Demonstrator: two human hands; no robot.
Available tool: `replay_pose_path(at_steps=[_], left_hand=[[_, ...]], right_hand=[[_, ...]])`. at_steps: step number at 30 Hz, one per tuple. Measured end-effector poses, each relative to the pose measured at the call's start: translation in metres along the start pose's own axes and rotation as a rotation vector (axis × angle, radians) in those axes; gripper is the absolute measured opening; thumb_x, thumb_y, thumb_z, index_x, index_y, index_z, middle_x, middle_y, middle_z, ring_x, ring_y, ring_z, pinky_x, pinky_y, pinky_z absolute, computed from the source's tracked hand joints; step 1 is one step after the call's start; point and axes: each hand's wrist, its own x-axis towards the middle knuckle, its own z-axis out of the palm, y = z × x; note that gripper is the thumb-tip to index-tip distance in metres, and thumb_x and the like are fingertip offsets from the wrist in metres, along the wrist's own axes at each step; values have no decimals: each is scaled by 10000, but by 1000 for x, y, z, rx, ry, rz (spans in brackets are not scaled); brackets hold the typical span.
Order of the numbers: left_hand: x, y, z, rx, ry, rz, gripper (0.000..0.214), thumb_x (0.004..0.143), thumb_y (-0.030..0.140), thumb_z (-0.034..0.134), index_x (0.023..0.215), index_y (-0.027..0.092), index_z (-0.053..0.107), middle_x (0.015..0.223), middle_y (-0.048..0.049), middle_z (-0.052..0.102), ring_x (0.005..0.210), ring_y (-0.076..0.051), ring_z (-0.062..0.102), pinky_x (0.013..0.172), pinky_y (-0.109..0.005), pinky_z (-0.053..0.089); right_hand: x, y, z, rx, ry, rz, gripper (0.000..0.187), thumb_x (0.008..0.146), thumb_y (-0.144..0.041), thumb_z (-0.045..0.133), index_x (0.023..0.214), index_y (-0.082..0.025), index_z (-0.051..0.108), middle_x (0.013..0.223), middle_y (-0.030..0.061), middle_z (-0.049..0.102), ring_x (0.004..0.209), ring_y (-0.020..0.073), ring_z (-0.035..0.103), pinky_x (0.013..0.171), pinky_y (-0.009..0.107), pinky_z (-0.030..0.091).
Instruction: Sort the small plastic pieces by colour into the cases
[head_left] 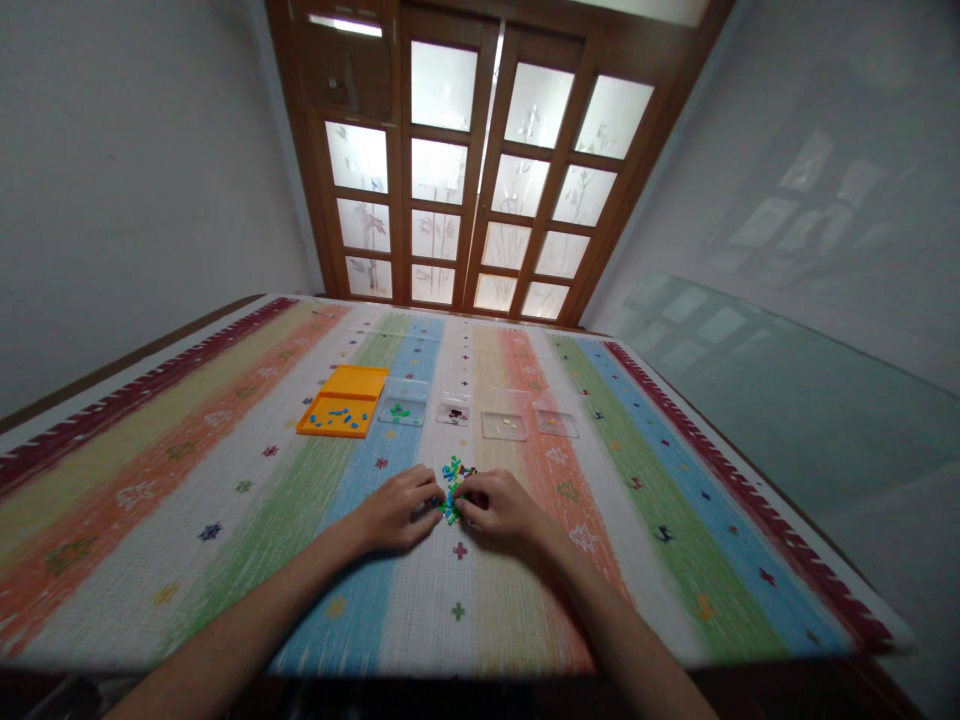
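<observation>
A small pile of green, blue and dark red plastic pieces (452,470) lies on the striped cloth between my hands. My left hand (405,508) rests at the pile's left side, its thumb and fingers curled together at the near pieces. From the right, my right hand (495,508) reaches into the same spot with thumb and forefinger pinched. Whatever either hand's fingertips hold is too small to make out. Beyond the pile stand an open orange case (350,383) with blue pieces in it and a clear box (405,390) with green pieces.
Further right in the row are a clear box with dark pieces (454,412), one with pale pieces (504,427) and one with a few yellow-orange pieces (555,422). The striped tablecloth (285,560) covers the table. Wooden glazed doors (465,200) stand behind.
</observation>
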Motion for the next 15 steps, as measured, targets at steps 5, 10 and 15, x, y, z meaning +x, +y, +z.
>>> replay_pose_path(at_steps=[5, 10, 15], left_hand=[[1, 1, 0, 15, 5, 4, 59, 900, 208, 584, 931, 184, 629, 924, -63, 612, 889, -211, 563, 818, -345, 465], [2, 1, 0, 24, -14, 25, 166, 909, 221, 585, 1047, 192, 673, 965, -75, 632, 924, -223, 571, 854, -366, 469], [1, -1, 1, 53, -29, 39, 173, 944, 246, 594, 1064, 191, 706, 974, -84, 650, 924, -228, 574, 870, -379, 463]], right_hand=[[-1, 4, 0, 0, 11, 18, 137, 833, -133, 634, 799, -178, 760, 686, 14, 701, 595, 113, 553, 621, 224, 390], [-1, 8, 1, -9, 3, 20, 135, 838, -128, 642, 846, -176, 768, 699, 15, 710, 601, 114, 566, 624, 223, 397], [-1, 10, 1, -12, 10, 27, 133, 838, -134, 644, 841, -177, 770, 702, 18, 715, 604, 117, 573, 627, 225, 397]])
